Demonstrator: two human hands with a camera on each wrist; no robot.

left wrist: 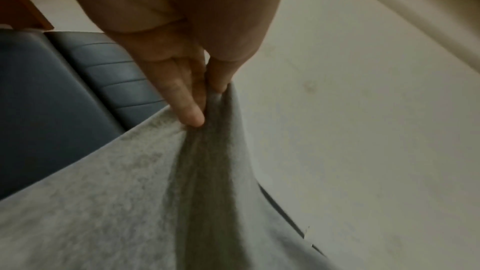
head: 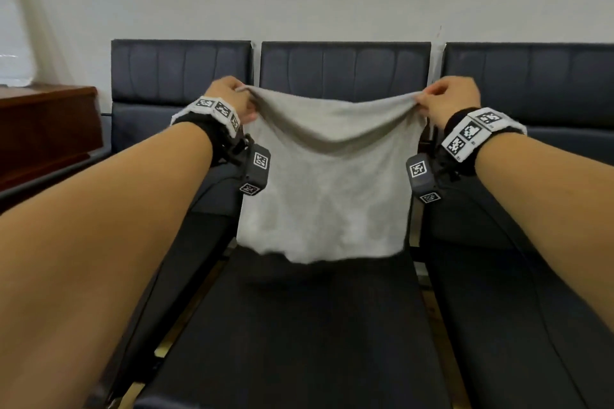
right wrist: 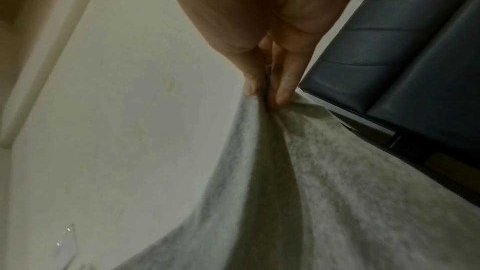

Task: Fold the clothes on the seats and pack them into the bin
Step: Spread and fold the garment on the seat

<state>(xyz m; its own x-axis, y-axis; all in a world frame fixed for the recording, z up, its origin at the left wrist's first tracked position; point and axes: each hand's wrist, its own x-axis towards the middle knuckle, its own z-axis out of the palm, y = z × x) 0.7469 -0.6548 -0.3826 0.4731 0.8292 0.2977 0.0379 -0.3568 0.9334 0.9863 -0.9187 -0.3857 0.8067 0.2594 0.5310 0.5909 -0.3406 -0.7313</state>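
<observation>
Above the middle seat [head: 299, 325], both hands pinch the grey cloth [head: 325, 183], hanging lengthwise downward.

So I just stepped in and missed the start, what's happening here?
A person is folding laundry. Their left hand and right hand each pinch a top corner of a grey cloth, holding it up stretched out above the middle seat of a row of dark chairs. Its lower edge hangs just above the cushion. No bin is in view.
</observation>
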